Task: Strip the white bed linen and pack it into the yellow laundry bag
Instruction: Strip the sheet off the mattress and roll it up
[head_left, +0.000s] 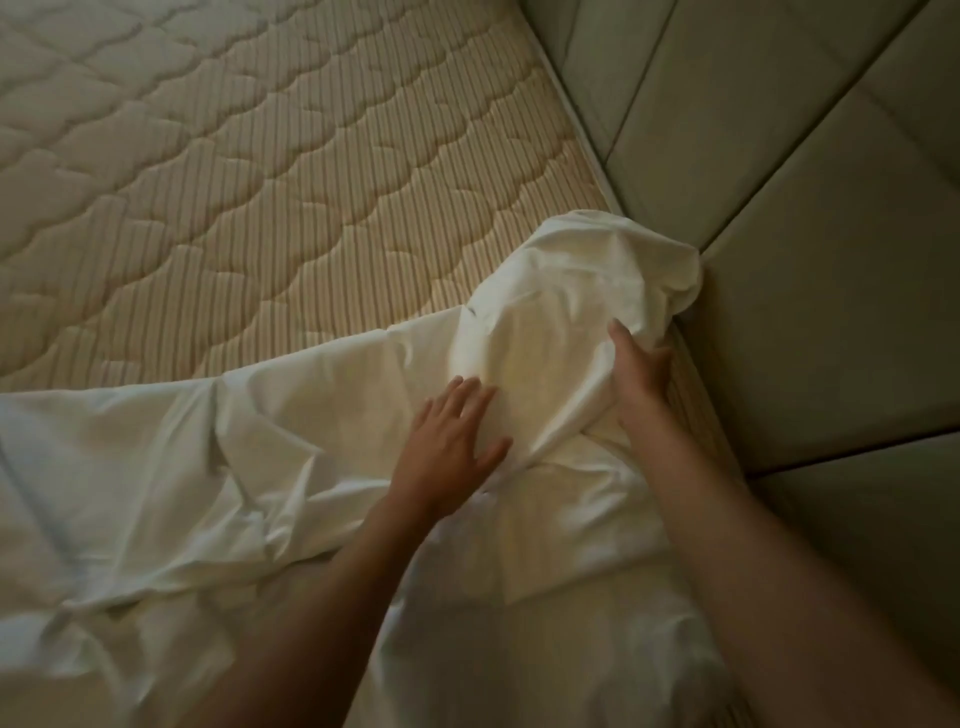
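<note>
A white sheet (218, 467) lies crumpled across the near part of the bed, pulled back off a bare quilted mattress (249, 171). One bunched corner of the sheet (597, 270) rises near the padded headboard. My left hand (452, 441) rests flat on the sheet with its fingers spread. My right hand (636, 374) grips the bunched fabric at the mattress edge, its fingertips buried in the folds. The yellow laundry bag is not in view.
A padded grey-green headboard (779, 182) of large panels runs along the right side, close against the mattress edge. The striped mattress top stretches away to the upper left.
</note>
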